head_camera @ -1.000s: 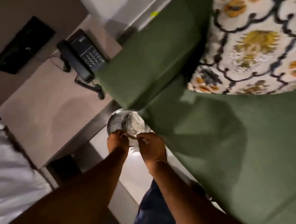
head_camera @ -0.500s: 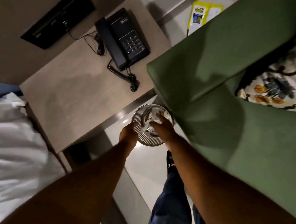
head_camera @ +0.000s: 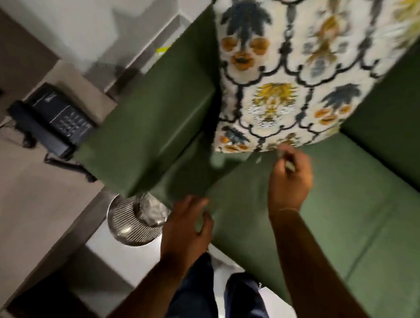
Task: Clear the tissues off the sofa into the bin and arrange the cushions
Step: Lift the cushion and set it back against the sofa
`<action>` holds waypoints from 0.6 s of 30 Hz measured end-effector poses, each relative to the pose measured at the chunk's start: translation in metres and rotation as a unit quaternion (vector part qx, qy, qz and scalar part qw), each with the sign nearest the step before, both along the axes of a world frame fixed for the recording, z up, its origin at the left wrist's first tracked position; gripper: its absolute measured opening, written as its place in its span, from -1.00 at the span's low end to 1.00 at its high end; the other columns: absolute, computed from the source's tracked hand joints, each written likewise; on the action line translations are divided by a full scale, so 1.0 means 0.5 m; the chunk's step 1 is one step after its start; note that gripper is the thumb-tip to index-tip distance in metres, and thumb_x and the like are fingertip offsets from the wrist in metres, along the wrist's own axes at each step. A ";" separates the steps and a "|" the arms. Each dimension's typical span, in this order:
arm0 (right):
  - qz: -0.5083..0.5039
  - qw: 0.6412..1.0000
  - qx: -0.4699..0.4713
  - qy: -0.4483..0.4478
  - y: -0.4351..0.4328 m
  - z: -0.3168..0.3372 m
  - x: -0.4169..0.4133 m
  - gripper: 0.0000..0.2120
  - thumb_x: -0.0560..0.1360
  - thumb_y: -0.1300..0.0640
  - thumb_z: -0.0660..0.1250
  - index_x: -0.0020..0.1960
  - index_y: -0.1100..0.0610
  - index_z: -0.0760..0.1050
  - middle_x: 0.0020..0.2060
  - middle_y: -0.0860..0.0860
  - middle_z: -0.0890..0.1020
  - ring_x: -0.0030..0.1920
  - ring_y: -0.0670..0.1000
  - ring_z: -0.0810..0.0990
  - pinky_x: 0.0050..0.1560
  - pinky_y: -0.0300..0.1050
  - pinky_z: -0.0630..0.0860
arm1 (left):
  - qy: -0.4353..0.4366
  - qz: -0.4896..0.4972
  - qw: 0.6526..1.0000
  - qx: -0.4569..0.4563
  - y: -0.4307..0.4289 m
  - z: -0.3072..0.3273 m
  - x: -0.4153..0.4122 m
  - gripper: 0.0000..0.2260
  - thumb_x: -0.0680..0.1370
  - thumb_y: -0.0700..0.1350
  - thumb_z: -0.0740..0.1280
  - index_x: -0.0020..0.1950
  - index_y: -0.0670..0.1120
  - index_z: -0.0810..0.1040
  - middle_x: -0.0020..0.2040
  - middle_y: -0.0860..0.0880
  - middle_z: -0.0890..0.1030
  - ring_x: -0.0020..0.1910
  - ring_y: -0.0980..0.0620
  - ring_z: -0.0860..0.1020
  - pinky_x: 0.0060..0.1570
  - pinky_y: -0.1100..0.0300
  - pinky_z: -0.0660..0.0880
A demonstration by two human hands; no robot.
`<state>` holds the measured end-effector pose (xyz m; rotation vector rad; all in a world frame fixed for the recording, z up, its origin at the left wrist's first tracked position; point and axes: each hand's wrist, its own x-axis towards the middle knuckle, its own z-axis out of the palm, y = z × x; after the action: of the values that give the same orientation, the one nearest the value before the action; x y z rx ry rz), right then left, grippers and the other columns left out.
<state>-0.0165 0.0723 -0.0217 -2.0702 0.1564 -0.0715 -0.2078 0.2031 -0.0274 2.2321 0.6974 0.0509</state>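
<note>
Nearest to us are our own dark trouser legs (head_camera: 196,293), standing on the pale floor at the front edge of the green sofa (head_camera: 348,204). Just beyond them our left hand (head_camera: 187,231) hovers at the sofa's front corner, fingers spread and loosely curved, holding nothing. To its left, on the floor beside the sofa arm, stands the round metal bin (head_camera: 129,222) with slatted sides, and crumpled white tissues (head_camera: 153,210) lie inside it. Our right hand (head_camera: 290,178) is further out over the seat, its fingers bent towards the lower edge of the patterned cushion (head_camera: 295,73); the blur keeps us from telling whether they pinch anything. The cushion stands upright in the corner of the sofa, against the arm and the backrest. Off to the left, a black telephone (head_camera: 51,119) rests on a wooden side table (head_camera: 16,208).
</note>
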 end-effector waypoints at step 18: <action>0.014 0.949 0.250 0.190 -0.228 0.126 0.311 -0.37 0.26 0.42 0.43 0.33 0.23 0.49 0.17 0.18 0.70 0.10 0.14 0.69 0.10 0.03 0.69 | -0.130 0.063 0.930 -0.337 -0.008 0.090 0.466 -0.12 0.36 0.07 0.69 0.54 0.06 0.27 0.48 0.08 0.57 0.45 0.07 0.55 0.47 -0.15 0.48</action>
<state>0.1391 -0.0417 0.0413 -1.5580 0.3432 0.3547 0.0253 0.1993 0.0178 1.4855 0.5959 0.1456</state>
